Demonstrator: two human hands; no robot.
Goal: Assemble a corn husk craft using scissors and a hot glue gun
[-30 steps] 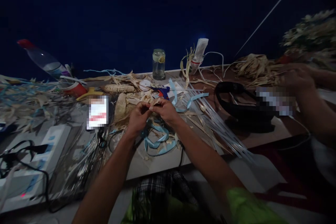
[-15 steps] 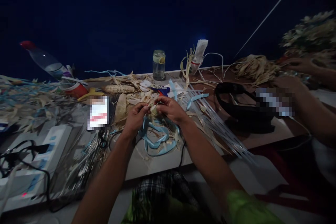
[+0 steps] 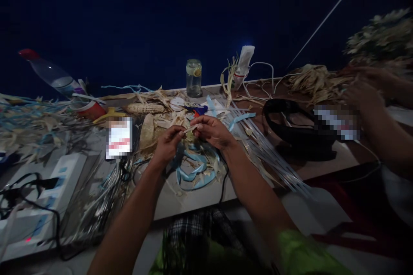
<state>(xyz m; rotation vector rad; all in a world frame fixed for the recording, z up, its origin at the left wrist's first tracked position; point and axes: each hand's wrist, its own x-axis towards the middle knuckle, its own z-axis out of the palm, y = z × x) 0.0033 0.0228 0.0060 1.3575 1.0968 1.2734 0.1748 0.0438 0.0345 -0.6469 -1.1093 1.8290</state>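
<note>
Strip point(image 3: 191, 129) – pinched by left hand point(image 3: 168, 142), right hand point(image 3: 214, 133) | blue ribbon point(image 3: 189, 177) below | jar point(image 3: 194, 80) beyond

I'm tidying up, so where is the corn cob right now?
In the head view, the corn cob lies left of centre, beyond the left hand and just right of the yellow object.

Dim, slightly blurred, with bright screen point(image 3: 119, 138) left

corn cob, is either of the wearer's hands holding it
No, the corn cob lies apart from both the left hand and the right hand.
</note>
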